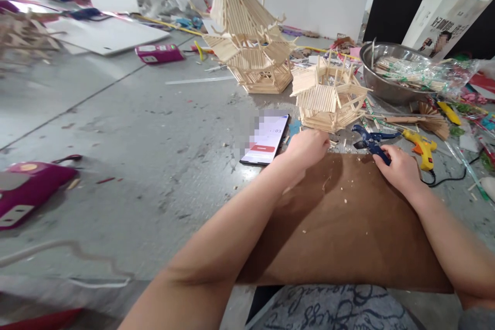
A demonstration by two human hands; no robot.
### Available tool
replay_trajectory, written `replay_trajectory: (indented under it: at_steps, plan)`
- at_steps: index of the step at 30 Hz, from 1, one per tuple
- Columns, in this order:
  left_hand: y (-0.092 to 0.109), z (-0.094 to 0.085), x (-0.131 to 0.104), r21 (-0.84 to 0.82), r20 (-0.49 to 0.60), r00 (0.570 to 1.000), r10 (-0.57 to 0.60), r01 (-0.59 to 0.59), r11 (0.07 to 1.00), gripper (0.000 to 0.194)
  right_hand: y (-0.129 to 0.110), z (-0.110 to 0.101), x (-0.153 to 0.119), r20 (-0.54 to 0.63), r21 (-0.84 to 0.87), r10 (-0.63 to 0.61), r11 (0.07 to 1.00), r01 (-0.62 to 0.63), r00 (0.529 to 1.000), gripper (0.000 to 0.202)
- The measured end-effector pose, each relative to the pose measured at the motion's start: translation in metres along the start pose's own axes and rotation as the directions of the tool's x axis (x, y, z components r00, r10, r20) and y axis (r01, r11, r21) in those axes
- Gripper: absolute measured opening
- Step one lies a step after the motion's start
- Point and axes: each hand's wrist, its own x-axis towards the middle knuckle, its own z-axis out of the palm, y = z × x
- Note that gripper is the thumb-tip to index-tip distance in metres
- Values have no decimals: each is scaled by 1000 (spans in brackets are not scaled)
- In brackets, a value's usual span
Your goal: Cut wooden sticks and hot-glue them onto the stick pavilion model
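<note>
My left hand (pixel 309 145) is closed, its fingers curled together at the far edge of a brown board (pixel 348 237); whatever it pinches is hidden. Just beyond it stands a small roofed model (pixel 319 98) built of thin wooden sticks, with several sticks pointing up from its top. My right hand (pixel 400 167) grips one handle of a pair of blue cutters (pixel 373 143), whose jaws point toward my left hand. A phone (pixel 266 139) with a lit screen lies left of my left hand.
A taller stick pagoda (pixel 247 51) stands behind. A metal bowl (pixel 386 87) of wrapped sticks, a yellow glue gun (pixel 423 149) and scattered scraps crowd the right. Purple power strips (pixel 160 53) lie on the floor at left. A white bag (pixel 436 15) stands far right.
</note>
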Motion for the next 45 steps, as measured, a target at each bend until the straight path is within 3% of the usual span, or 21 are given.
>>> replay_trajectory:
  at_steps: [4, 7, 13, 21, 24, 26, 28, 30, 32, 34, 38, 45]
  plan:
    - [19, 26, 4, 11, -22, 994, 106, -106, 994, 26, -2, -1, 0, -14, 50, 36, 998, -35, 999, 30]
    - [28, 35, 10, 28, -64, 997, 43, -41, 999, 28, -2, 1, -1, -12, 35, 36, 999, -35, 999, 29]
    - [38, 35, 25, 56, -50, 999, -14, 17, 998, 26, 1, 6, 0, 22, -10, 22, 1000, -21, 1000, 29]
    - [39, 35, 26, 114, -50, 998, -22, 28, 993, 25, -3, 4, -1, 171, -104, 40, 994, -22, 984, 30]
    - [33, 30, 22, -15, -83, 996, -24, 23, 1000, 22, -3, 3, -2, 155, -117, 19, 993, -1, 988, 31]
    - [29, 27, 18, -251, -140, 989, -52, 15, 968, 21, -3, 0, -1, 81, -97, -20, 995, 28, 996, 30]
    - [25, 25, 15, -585, -166, 982, -88, -26, 811, 24, -5, -6, 3, -43, -43, -82, 996, 80, 996, 29]
    - [23, 24, 14, -868, -136, 985, -108, -66, 493, 28, -11, -15, 12, -175, 24, -164, 985, 171, 971, 27]
    - [22, 24, 13, -986, -81, 993, -82, -68, 151, 30, -22, -25, 24, -268, 60, -261, 956, 286, 927, 25]
    - [22, 23, 14, -996, -48, 998, -43, -51, -72, 31, -35, -32, 38, -298, 47, -363, 918, 393, 883, 24]
    - [21, 18, 15, -970, -5, 1000, -17, -9, -243, 29, -59, -33, 67, -309, -100, -557, 825, 556, 771, 25]
    - [21, 15, 17, -950, 20, 999, -31, 10, -314, 26, -65, -33, 93, -212, -298, -752, 658, 692, 624, 25]
